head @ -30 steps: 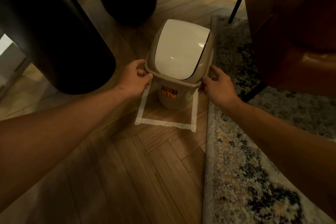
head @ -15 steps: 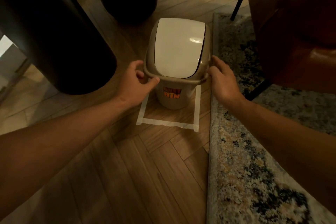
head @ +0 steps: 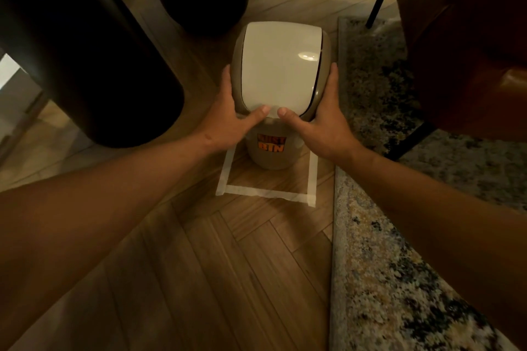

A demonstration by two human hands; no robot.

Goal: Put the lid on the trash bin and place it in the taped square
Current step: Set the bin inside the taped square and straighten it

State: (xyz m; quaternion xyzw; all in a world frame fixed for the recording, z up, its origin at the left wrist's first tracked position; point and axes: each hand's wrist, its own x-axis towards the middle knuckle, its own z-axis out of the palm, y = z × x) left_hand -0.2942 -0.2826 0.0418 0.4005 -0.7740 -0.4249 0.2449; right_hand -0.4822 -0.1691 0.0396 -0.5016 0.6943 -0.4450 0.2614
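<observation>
Both hands have been shifted since the earlier frame, from the rim under the lid up onto the lid itself. The left hand is now laid along the left flank of the lid, and the right hand along the right flank. Each hand is spread wide rather than closed: the fingers are pressed flat against the tan sides, and the two thumbs are set almost tip to tip on the near edge of the pale swing flap. The lid is thus clasped between the palms; nothing is pinched.

The trash bin is stood upright on the wooden floor with the lid on top, just beside the left edge of the rug. Its base is seen inside the taped square, well back from the near strip and roughly midway between the left and right strips; the far strip is hidden behind the bin.

The coming move is judged to hinge on this relation: the bin lies straight ahead of the grip, its long axis vertical and directly beneath the palms, so any press is best sent straight down. Both hands are equally near. Whether the lid is fully seated cannot be told. The placement is judged almost complete.
</observation>
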